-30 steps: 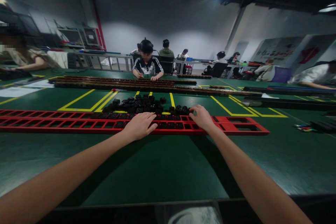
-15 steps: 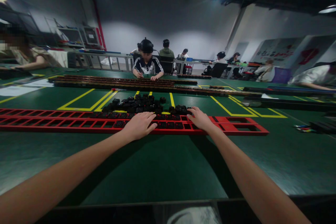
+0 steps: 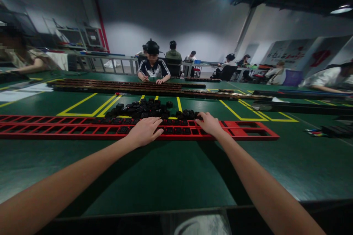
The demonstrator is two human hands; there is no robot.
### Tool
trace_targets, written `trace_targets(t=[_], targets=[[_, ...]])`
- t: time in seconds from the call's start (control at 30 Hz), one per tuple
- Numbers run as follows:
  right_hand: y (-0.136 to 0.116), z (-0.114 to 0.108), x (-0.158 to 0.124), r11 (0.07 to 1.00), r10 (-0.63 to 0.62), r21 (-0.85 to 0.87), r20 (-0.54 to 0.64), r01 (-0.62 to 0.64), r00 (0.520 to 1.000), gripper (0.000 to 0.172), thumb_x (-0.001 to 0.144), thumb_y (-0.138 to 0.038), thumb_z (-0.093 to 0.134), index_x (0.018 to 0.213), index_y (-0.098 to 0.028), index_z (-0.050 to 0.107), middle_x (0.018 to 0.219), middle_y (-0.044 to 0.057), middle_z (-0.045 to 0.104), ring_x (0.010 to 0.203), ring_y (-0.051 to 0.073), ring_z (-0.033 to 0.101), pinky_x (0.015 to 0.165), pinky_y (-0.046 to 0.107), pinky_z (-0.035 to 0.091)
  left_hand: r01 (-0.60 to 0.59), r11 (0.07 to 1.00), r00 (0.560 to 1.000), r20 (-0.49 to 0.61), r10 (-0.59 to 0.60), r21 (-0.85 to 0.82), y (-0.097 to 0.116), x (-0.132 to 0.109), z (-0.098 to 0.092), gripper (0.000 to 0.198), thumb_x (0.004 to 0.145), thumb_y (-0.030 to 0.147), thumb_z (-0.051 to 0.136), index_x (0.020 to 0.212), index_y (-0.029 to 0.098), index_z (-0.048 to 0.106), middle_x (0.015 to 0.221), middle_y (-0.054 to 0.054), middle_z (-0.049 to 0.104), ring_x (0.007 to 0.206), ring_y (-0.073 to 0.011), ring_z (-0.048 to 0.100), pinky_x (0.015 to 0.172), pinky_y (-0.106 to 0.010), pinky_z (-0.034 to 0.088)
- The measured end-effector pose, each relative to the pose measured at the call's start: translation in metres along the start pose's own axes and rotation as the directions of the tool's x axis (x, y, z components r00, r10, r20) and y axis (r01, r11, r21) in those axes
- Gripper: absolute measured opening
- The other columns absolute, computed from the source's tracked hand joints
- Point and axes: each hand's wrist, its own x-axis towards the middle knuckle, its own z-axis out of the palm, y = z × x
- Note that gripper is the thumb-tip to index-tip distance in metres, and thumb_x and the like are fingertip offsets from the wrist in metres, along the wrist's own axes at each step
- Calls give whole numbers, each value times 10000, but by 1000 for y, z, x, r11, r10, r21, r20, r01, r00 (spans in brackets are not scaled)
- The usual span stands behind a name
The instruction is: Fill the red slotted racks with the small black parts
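A long red frame [image 3: 91,137] with two rows of rectangular openings lies across the table. Black socket-like blocks [image 3: 182,131] sit in several middle openings. My left hand [image 3: 146,130] rests over the frame with fingers stretched forward and thumb apart, covering some blocks. Further right, my right hand [image 3: 210,124] bends over the frame, thumb and fingers curled together at its far row. Its fingertips are beside the right end of a loose pile of black blocks [image 3: 146,108]; what they pinch, if anything, is too small to make out.
Long dark rails [image 3: 118,85] lie across the green table [image 3: 165,176] beyond the pile. Yellow tape [image 3: 78,113] marks rectangles on it. Coloured-tipped cables [image 3: 314,132] lie at right. A person [image 3: 153,64] sits opposite, and others sit around the room.
The whole view has shifted slightly left. Both hands keep nearly the same place on the red frame, and the blocks look unchanged.
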Motion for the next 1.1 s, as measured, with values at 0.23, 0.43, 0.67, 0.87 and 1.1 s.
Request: trace_targets(t=[0.23,0.43,0.67,0.87,1.1], targets=[[1,1,1,998,-55,-25,42,56,998,370,989,-404,428,1272,-262,619,1234,152,640,1122,338,594,917,536,435,-4,1000,1000,17,4,10,0,1,1,566,1014,482,363,1391,108,559,1436,-153,565,1326,-290,524,1111,-439,412],[3,4,3,998,-49,30,-35,50,998,312,968,-373,488,1190,-210,635,1242,138,638,1099,297,602,943,480,417,3,1000,1000,9,-3,16,0,0,1,566,1019,485,352,1392,113,559,1441,-146,563,1327,-287,524,1117,-434,405],[9,5,8,989,-65,115,-249,96,966,167,835,-221,599,997,-197,630,1074,90,660,984,250,611,888,399,450,-3,1000,1000,12,3,17,-1,0,1,571,1018,491,349,1398,117,554,1442,-142,563,1335,-283,518,1122,-428,401],[13,5,11,936,18,335,-356,109,934,174,746,-180,586,916,-213,568,914,50,653,877,222,611,837,362,483,2,1000,1000,-3,-2,-6,-2,-1,3,556,1012,488,365,1388,130,564,1445,-144,560,1336,-288,517,1120,-442,401],[13,7,11,897,-119,370,-321,240,939,390,767,-103,532,1146,-185,571,1156,99,649,1091,232,608,1002,394,455,-3,1000,1000,-1,3,4,0,-1,2,562,1016,478,363,1390,108,561,1435,-148,569,1327,-290,526,1120,-440,404]])
